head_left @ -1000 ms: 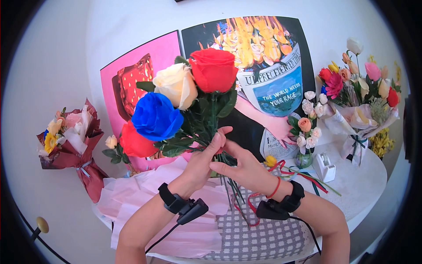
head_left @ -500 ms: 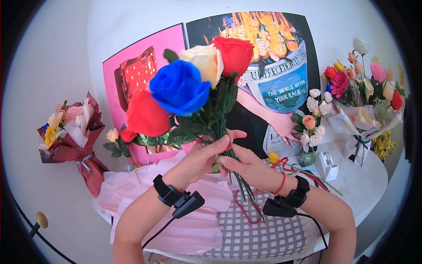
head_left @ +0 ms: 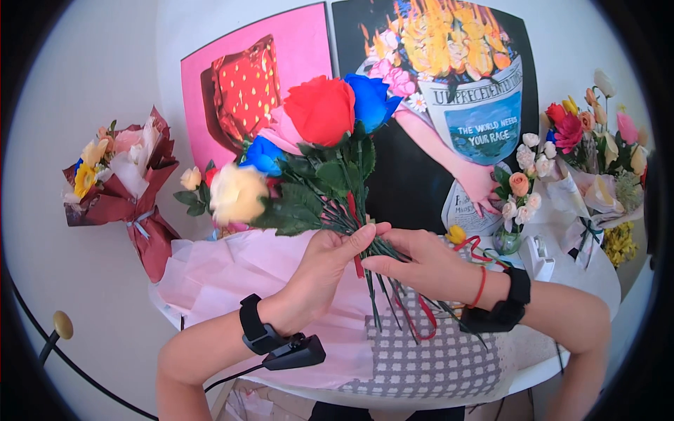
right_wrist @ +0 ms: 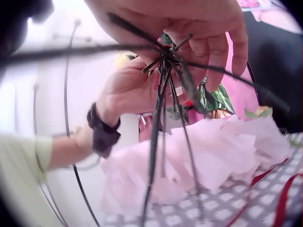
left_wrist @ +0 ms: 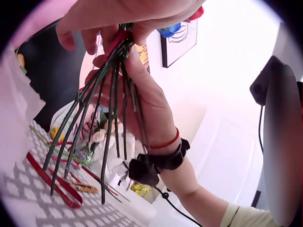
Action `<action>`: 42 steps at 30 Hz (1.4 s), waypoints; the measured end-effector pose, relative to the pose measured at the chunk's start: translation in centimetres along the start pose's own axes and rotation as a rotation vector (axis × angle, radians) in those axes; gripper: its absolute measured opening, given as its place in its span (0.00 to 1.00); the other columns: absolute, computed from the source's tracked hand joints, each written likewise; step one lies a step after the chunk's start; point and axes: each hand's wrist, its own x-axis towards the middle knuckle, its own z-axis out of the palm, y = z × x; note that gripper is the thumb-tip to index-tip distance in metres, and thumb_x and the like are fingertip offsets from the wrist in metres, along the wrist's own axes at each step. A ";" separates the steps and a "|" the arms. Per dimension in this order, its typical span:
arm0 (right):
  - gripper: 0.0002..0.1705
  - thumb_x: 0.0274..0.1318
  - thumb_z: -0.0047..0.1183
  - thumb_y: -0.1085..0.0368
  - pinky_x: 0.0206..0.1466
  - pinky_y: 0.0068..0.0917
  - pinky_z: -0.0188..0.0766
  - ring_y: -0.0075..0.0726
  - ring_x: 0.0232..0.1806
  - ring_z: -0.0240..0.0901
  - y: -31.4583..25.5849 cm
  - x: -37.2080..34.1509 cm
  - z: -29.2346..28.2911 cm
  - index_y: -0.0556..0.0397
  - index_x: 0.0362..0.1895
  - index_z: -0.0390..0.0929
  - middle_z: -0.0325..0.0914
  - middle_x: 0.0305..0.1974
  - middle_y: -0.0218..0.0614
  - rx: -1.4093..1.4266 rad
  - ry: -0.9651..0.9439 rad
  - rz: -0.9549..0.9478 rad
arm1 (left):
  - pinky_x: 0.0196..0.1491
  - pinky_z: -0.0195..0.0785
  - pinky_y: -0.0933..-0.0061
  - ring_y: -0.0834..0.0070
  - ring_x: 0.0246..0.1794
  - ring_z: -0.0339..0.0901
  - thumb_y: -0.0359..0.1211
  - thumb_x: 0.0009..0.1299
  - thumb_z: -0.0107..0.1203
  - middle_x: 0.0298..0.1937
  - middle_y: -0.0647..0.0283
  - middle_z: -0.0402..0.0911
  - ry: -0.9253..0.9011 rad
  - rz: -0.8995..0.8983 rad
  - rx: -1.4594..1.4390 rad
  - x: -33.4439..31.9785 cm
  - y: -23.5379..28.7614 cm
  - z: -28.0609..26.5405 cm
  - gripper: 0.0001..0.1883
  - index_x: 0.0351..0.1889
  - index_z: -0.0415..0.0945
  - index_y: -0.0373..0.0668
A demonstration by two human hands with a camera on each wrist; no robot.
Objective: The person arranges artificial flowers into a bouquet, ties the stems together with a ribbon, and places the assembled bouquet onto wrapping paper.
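Note:
Both hands hold one bunch of roses over the table. My left hand (head_left: 326, 266) grips the green stems (left_wrist: 111, 99) just under the leaves. My right hand (head_left: 432, 266) closes on the same stems from the other side, thumb toward the left hand. A red rose (head_left: 319, 111) and a blue rose (head_left: 372, 102) top the bunch. A pink rose (head_left: 282, 132) is partly hidden behind the red one, and a cream rose (head_left: 239, 194) hangs low at the left, blurred. Red ribbon (left_wrist: 116, 43) runs round the stems at the grip. Below, the stem ends fan out.
Pink wrapping paper (head_left: 232, 281) and a grey checked cloth (head_left: 435, 361) cover the table front. Loose red ribbon (left_wrist: 54, 182) lies there. A wrapped bouquet (head_left: 137, 203) stands left; a small vase (head_left: 507, 241), a tape dispenser (head_left: 539, 258) and another bouquet (head_left: 586, 189) stand right.
The bunch has turned in the hands: the cream rose has swung down to the left, and red, pink and blue roses now face up. The head view has shifted, too.

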 end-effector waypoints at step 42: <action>0.18 0.55 0.33 0.57 0.39 0.38 0.63 0.47 0.32 0.68 5.7 0.4 3.8 0.62 0.33 0.66 0.69 0.28 0.49 -0.130 -0.424 0.335 | 0.26 0.65 0.74 0.74 0.21 0.74 0.26 0.59 0.52 0.22 0.57 0.76 -0.080 0.134 1.020 -2.9 -3.0 -3.4 0.07 0.33 0.72 0.32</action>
